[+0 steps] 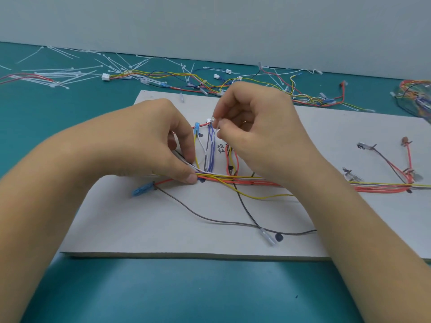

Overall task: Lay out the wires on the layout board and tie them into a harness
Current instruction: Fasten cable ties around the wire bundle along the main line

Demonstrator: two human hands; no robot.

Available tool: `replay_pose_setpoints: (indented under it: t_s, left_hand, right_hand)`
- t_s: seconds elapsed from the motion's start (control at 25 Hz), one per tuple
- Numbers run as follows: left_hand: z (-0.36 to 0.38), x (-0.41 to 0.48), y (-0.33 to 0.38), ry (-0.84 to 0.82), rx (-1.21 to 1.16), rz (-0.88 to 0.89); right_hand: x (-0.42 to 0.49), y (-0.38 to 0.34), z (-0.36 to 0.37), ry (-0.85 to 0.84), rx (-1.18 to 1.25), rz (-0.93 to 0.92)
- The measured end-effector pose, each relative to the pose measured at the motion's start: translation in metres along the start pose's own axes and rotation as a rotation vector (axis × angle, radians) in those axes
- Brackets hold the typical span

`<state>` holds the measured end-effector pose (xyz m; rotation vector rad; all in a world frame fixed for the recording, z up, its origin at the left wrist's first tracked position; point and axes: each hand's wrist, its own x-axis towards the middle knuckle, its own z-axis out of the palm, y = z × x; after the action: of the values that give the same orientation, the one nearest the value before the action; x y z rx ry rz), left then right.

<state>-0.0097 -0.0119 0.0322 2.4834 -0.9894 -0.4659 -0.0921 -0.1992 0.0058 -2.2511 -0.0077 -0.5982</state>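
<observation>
A white layout board (144, 229) lies on the teal table. Across its middle runs a bundle of red, yellow and white wires (251, 181). My left hand (149, 145) pinches that bundle at its left end, fingertips pressed down on the board. My right hand (251, 127) holds the tip of a white wire (215, 129) between thumb and forefinger, beside a small white connector (209, 120) above blue and white wire strands (210, 152). A blue connector (140, 190) lies at the left with a grey wire (205, 217) trailing from it.
White cable ties (70, 73) and loose wire harnesses (186, 81) are scattered along the back of the table. A coil of wires (415, 94) sits at the far right. More wire ends with terminals (408, 159) rest on the board's right side. A clear terminal (268, 237) lies near the front.
</observation>
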Motion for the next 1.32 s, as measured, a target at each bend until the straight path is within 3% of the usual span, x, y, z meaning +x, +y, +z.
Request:
replay_pose_setpoints:
  t_s: [0.48, 0.76, 1.12, 1.32]
  left_hand:
    - [-0.009, -0.003, -0.004, -0.063, 0.038, 0.052]
    - [-0.007, -0.005, -0.002, -0.006, 0.03, 0.058]
    - [-0.013, -0.006, -0.006, -0.043, 0.061, 0.02]
    - [-0.008, -0.005, -0.006, -0.044, 0.062, 0.045]
  right_hand:
    - [-0.005, -0.004, 0.01, -0.178, 0.043, -0.003]
    - [-0.008, -0.005, 0.01, -0.253, 0.036, 0.011]
    - [-0.004, 0.001, 0.003, -0.078, 0.047, 0.017]
    - [-0.005, 0.001, 0.007, -0.124, 0.019, 0.019]
